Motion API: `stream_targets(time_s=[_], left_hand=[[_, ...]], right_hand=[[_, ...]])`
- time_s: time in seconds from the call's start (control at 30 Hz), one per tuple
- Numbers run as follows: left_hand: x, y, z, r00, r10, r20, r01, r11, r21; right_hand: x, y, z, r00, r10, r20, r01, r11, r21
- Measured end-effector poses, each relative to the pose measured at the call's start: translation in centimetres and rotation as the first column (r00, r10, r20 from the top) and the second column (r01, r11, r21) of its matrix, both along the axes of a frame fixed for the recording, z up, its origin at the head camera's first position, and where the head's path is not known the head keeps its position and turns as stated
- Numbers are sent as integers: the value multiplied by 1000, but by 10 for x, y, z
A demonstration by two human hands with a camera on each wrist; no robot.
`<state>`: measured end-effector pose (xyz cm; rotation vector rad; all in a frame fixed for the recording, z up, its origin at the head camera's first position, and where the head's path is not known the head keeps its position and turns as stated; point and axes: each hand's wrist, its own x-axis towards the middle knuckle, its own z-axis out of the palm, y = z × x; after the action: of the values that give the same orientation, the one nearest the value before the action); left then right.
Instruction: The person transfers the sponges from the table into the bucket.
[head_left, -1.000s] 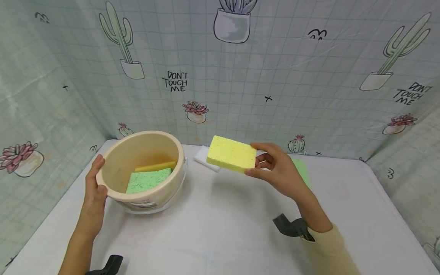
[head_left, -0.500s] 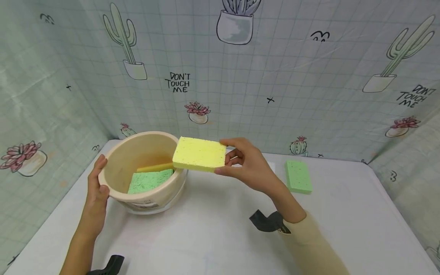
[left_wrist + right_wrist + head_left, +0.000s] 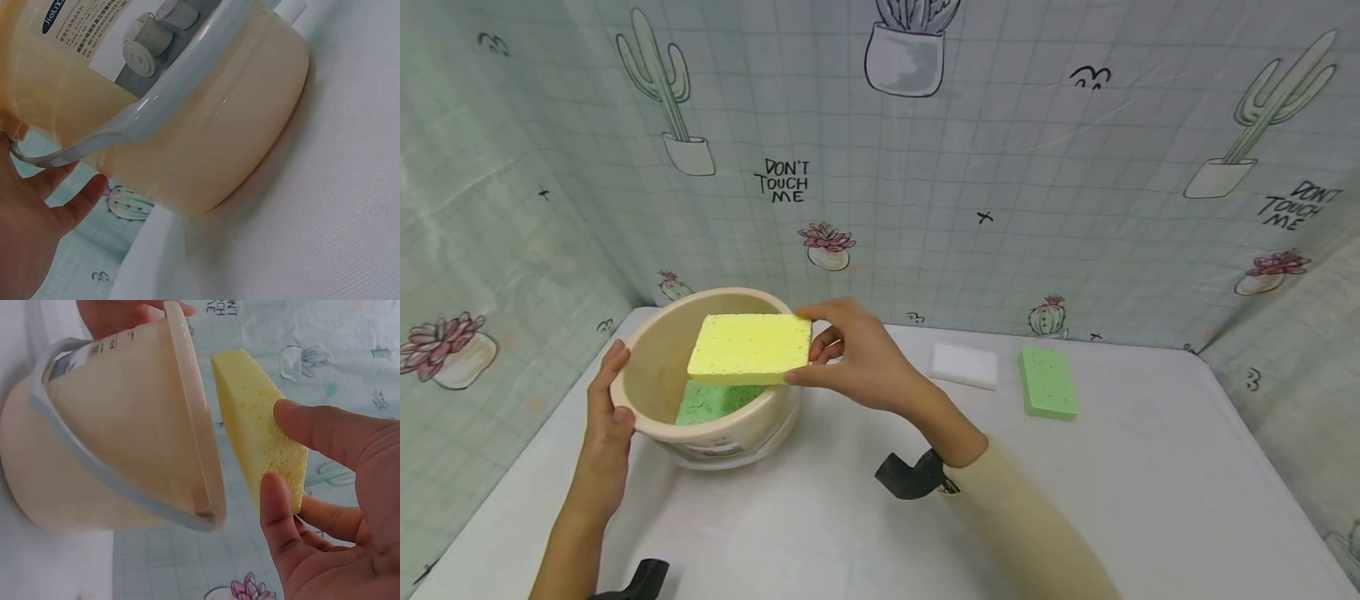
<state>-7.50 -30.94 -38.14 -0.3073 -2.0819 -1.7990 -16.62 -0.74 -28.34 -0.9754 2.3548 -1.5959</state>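
And here's the right hand (image 3: 861, 358), reaching across from its pale sleeve (image 3: 1015, 517), with the yellow sponge (image 3: 748, 350) pinched by its near end, thumb on one face and fingertips on the other! The sponge is up over the mouth of the cream bucket (image 3: 655, 367), and the right wrist view shows daylight between it and the rim: no contact there. Over on the other side, the left hand (image 3: 608, 425) has the bucket by its side, up at the rim, thumb and fingers spread apart and curved around the wall. Look down inside: a green sponge (image 3: 711, 404) lies in the bucket, partly covered by the yellow one from the head view. The left wrist view brings in the light grey handle (image 3: 181, 87), hanging down across the outside of the bucket, right by the printed label (image 3: 94, 37). The bucket stands on the white worktop (image 3: 850, 533), and to the right, well apart from it, a white block (image 3: 964, 367) lies just beside a second green sponge (image 3: 1048, 383), both flat, in front of the cactus-print backdrop (image 3: 925, 167).
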Motion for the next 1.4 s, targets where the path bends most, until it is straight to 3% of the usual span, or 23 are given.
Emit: stream_targets(time_s=[0.47,0.87,1.4], left_hand=[[1,-1,1,1000,-3,13,3,1000,0],[1,-1,0,999,35,38,-33,998,-48],[1,-1,-1,1000,1,11,-1,1000,-1]], right_hand=[[-2,-40,4,994,86,-70,-75,987,141],[2,-58,11,971,164,-175,-95,933,348],[0,-53,18,962,226,-156,-136,884,447]])
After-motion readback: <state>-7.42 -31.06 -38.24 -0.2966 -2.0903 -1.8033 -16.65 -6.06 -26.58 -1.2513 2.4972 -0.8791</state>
